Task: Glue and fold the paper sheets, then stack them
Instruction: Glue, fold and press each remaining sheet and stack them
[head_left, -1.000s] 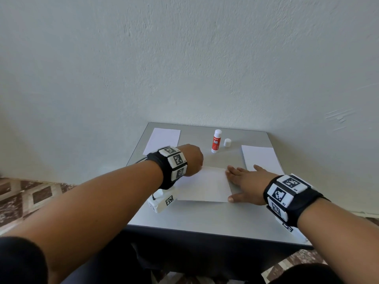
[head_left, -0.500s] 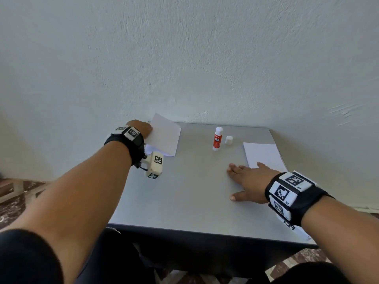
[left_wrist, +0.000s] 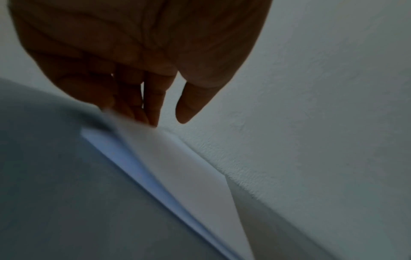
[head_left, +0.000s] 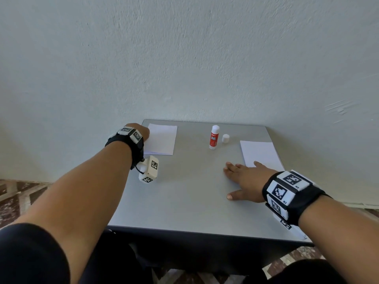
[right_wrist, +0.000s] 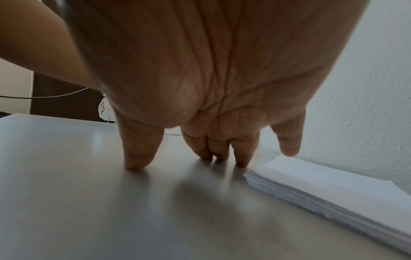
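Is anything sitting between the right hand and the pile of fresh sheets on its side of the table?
Nothing visible does. The right hand lies flat on the table right beside the paper stack, little finger over its near corner. The glue stick and its cap stand farther back, off that path.

Paper piles: two, one folded stack (head_left: 162, 139) at far left, one unfolded stack (head_left: 260, 154) at right. Glue stick (head_left: 214, 137): one. Loose cap (head_left: 225, 138): one.

A grey table (head_left: 184, 201) stood against a pale rough wall (head_left: 184, 58), patterned brown floor tiles (head_left: 12, 197) lay at the near left and near right
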